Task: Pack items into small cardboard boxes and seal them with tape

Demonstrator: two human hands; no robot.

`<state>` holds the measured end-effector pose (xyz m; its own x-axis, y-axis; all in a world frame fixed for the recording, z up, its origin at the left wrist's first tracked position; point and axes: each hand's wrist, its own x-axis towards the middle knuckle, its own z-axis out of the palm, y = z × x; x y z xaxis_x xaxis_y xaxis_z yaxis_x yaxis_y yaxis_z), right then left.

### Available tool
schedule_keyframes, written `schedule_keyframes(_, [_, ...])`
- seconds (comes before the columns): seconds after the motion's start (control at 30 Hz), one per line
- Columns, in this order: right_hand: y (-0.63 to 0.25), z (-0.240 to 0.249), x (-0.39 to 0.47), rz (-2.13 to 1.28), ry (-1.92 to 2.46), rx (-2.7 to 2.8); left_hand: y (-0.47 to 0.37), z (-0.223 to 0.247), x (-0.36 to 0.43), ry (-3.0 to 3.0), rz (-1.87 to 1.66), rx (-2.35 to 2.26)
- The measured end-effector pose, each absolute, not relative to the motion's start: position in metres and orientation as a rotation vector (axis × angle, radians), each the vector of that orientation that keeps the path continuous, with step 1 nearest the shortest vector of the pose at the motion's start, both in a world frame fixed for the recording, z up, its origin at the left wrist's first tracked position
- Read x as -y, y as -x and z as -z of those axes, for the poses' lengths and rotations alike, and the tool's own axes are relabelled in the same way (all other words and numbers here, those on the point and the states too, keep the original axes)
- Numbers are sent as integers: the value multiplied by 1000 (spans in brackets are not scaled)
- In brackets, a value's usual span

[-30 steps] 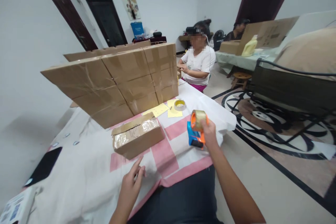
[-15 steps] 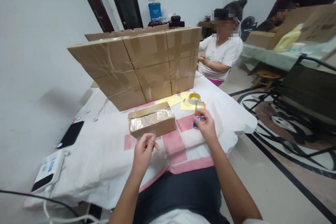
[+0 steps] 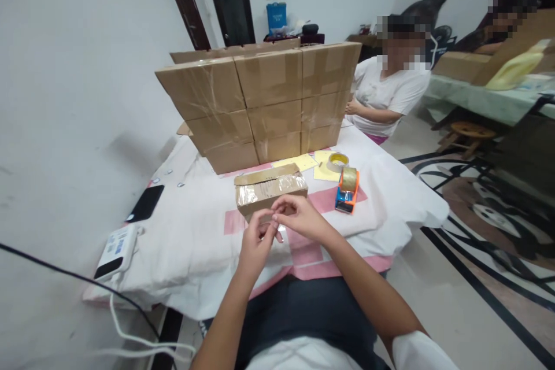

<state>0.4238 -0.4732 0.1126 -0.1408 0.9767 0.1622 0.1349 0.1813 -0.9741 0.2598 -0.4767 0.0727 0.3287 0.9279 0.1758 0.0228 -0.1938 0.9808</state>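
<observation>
My left hand (image 3: 259, 238) and my right hand (image 3: 300, 217) meet fingertip to fingertip in front of a small cardboard box (image 3: 271, 191). Both hands are closed in a pinch; whatever may lie between the fingers is too small to make out. Clear shiny tape covers parts of the box top, and a flap stands slightly raised along its far side. To the right of my hands an orange and blue tape dispenser (image 3: 347, 191) with a roll of tape rests on the cloth, untouched.
Behind the small box rises a stack of taped cartons (image 3: 273, 107). A tape roll (image 3: 338, 162) lies near yellow sheets (image 3: 299, 162). A black phone (image 3: 146, 203) and a white power strip (image 3: 117, 251) lie at left. Another person (image 3: 390, 89) sits beyond the cartons.
My right hand has let go of the tape dispenser and moved left to meet my left hand. The dispenser now lies on the cloth. The view has swung slightly left.
</observation>
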Motion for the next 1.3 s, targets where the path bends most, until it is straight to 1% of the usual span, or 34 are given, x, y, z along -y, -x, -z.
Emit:
schedule_keyframes(0.07, [-423, -114, 470, -1113, 1117, 1495, -256, -70, 477, -1544, -1049, -926])
schedule_keyframes(0.2, [-435, -126, 455, -972, 1092, 1447, -247, -70, 470, -1657, -1008, -1134])
schedule_keyframes(0.27, [-446, -136, 443, -929, 1086, 1397, -242, -74, 459, -1818, -1118, -1312])
schedule_keyframes(0.33, [-454, -146, 429, -960, 1080, 1382, -240, -78, 443, -2100, -1214, -1462])
schedule_keyframes(0.37, [-457, -150, 421, -994, 1073, 1388, -239, -80, 434, -2262, -1198, -1500])
schedule_keyframes(0.43, [-457, -153, 403, -1053, 1065, 1421, -240, -83, 417, -2512, -1049, -1524])
schedule_keyframes(0.5, [-454, -151, 384, -1074, 1097, 1461, -241, -85, 407, -2605, -897, -1528])
schedule_keyframes(0.57, [-448, -144, 367, -1045, 1210, 1534, -243, -85, 404, -2621, -842, -1552])
schedule_keyframes(0.63, [-441, -136, 356, -908, 1410, 1653, -244, -84, 406, -2659, -814, -1563])
schedule_keyframes(0.7, [-434, -130, 352, -686, 1598, 1800, -245, -83, 409, -2719, -790, -1577])
schedule_keyframes(0.8, [-425, -127, 357, -274, 1724, 1985, -246, -81, 413, -2767, -795, -1606])
schedule_keyframes(0.9, [-433, -128, 356, 132, 1831, 1927, -247, -80, 413, -2778, -835, -1592])
schedule_keyframes(0.97, [-458, -128, 348, 250, 1933, 1772, -246, -80, 413, -2779, -860, -1556])
schedule_keyframes(1.03, [-502, -127, 336, 236, 2034, 1625, -245, -79, 414, -2785, -895, -1497])
schedule_keyframes(1.1, [-558, -123, 327, 137, 2142, 1529, -244, -78, 414, -2801, -952, -1425])
schedule_keyframes(1.2, [-637, -114, 323, -6, 2239, 1533, -244, -74, 413, -2822, -1041, -1329])
schedule_keyframes(1.3, [-686, -103, 323, -134, 2285, 1592, -244, -71, 410, -2820, -1086, -1294])
